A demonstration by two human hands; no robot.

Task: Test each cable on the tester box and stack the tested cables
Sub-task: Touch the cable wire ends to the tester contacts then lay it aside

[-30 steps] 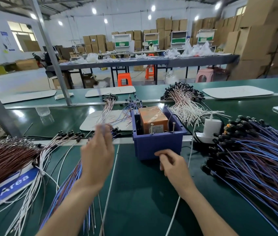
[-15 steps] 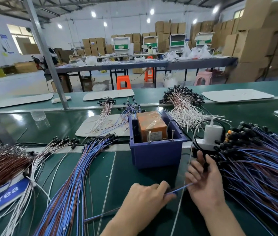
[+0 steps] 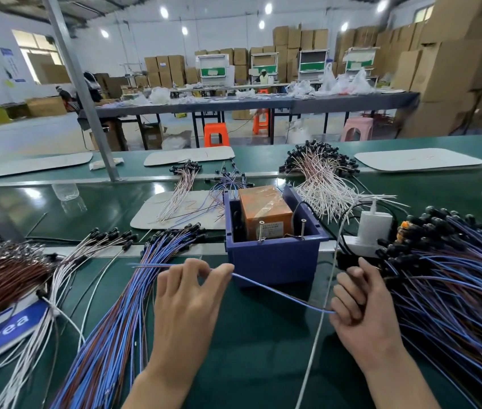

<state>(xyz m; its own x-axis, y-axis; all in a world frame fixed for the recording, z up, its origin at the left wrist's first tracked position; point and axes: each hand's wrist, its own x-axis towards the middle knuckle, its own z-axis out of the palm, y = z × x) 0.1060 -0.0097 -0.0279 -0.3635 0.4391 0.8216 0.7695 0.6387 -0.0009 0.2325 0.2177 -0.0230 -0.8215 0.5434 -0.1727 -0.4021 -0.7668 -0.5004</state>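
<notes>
A thin blue cable [image 3: 278,293] stretches between my two hands in front of the tester box [image 3: 275,258], a blue bin with an orange unit and two upright metal pins inside. My left hand [image 3: 186,308] pinches the cable near its free end, which points left. My right hand [image 3: 360,308] grips the other end with curled fingers. A stack of blue cables [image 3: 121,314] fans out on the left of the green table. A large heap of blue cables with black connectors [image 3: 452,278] lies at the right.
White cables [image 3: 65,270] and brown cables [image 3: 0,276] lie at the far left over a blue sign. A white adapter [image 3: 374,225] sits right of the box, its white cord crossing the table. More cable bundles lie on a white mat [image 3: 145,215] behind.
Both hands have risen and spread apart, pulling the blue cable out of the right heap and stretching it leftward in front of the box.
</notes>
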